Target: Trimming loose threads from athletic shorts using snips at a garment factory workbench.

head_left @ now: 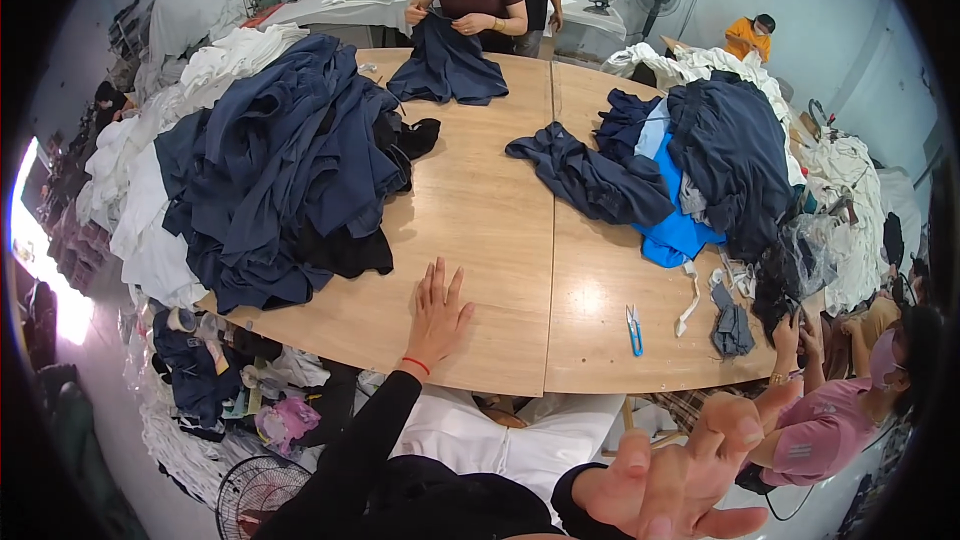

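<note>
My left hand (pixel 437 324) lies flat on the wooden table (pixel 480 230), fingers spread and holding nothing, a red string round its wrist. Just beyond it on the left is a high pile of navy garments (pixel 290 160), with black cloth at its lower edge. My right hand (pixel 680 470) is raised close to the camera, off the table's near edge. Its fingers are apart and partly bent, with nothing between them. Blue-handled thread snips (pixel 635 332) rest on the table's right half, beyond my right hand and apart from it.
More navy garments (pixel 725 160) and bright blue cloth (pixel 680 230) are heaped at the right. Grey scraps (pixel 731 325) lie near the snips. Across the table a person handles a navy garment (pixel 450 65). Another person in pink (pixel 825 430) works at the right edge.
</note>
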